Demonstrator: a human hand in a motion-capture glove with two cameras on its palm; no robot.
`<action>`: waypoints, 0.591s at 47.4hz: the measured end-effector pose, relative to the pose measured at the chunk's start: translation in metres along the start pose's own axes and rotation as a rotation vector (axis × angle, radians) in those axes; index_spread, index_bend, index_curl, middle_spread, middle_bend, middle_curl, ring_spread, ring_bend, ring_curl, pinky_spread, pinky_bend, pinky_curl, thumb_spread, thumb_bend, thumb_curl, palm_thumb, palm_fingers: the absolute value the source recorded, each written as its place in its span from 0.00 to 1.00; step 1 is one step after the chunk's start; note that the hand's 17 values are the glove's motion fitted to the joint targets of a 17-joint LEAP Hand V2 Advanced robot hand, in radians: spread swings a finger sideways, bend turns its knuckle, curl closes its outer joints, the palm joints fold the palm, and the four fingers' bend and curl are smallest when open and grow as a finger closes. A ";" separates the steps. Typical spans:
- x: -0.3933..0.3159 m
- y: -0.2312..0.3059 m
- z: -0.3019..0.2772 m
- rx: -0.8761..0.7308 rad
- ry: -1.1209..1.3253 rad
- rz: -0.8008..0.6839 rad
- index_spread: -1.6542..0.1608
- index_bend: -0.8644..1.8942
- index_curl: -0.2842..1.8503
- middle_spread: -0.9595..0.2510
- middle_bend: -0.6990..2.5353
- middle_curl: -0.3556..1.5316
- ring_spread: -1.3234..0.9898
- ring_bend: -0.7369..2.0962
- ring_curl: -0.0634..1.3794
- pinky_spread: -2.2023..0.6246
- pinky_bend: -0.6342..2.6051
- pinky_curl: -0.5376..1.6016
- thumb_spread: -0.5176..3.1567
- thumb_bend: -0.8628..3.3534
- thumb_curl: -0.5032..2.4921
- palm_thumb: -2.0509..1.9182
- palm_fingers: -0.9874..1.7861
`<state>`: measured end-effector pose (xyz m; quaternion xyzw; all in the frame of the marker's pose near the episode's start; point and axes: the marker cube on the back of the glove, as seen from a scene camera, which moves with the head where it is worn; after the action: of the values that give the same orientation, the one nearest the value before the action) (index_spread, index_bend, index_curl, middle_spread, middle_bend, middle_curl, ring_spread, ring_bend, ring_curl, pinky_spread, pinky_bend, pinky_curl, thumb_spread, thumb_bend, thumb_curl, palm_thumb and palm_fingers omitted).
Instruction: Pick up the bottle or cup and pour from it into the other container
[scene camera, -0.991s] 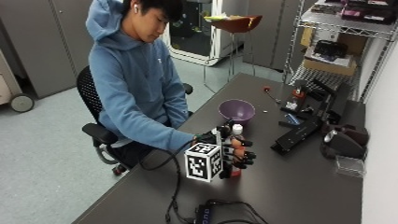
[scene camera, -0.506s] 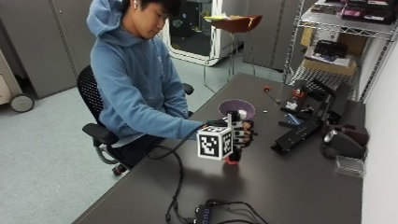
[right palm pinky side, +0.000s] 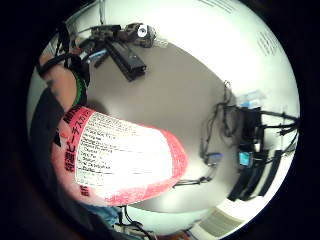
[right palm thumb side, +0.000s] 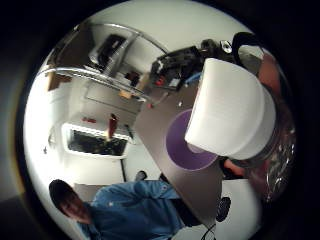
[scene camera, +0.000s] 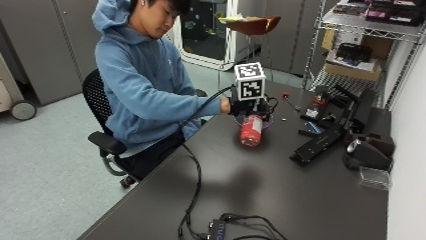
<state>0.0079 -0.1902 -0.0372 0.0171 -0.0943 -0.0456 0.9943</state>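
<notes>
While lifted, the bottle (scene camera: 251, 130) hangs below the hands (scene camera: 241, 106).

— What carries everything?
— A dark table (scene camera: 266, 195).
— And what lies on it?
— A purple bowl (right palm thumb side: 187, 147) near the far side, black devices (scene camera: 319, 145) toward the wall, a clear plastic box (scene camera: 375, 177) beside them, and a cable hub (scene camera: 223, 230) with cords at the near edge.

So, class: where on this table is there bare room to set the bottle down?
Bare tabletop lies between the held bottle and the cable hub. It is crowded around the purple bowl and the black equipment by the wall.
</notes>
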 end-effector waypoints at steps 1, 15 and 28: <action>-0.005 -0.001 0.001 -0.014 0.046 -0.013 0.86 0.37 0.34 0.76 0.30 0.43 0.52 0.41 0.33 0.78 0.27 0.41 0.21 0.20 0.38 0.80 0.76; -0.065 -0.017 0.019 -0.167 0.727 -0.158 0.86 0.38 0.35 0.75 0.30 0.44 0.52 0.41 0.34 0.78 0.27 0.41 0.20 0.20 0.39 0.79 0.76; -0.108 -0.022 0.055 -0.247 1.001 -0.218 0.85 0.37 0.35 0.74 0.29 0.45 0.51 0.40 0.34 0.77 0.26 0.42 0.20 0.20 0.40 0.79 0.76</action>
<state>-0.1096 -0.2036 -0.0045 -0.0710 0.4007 -0.1457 0.9017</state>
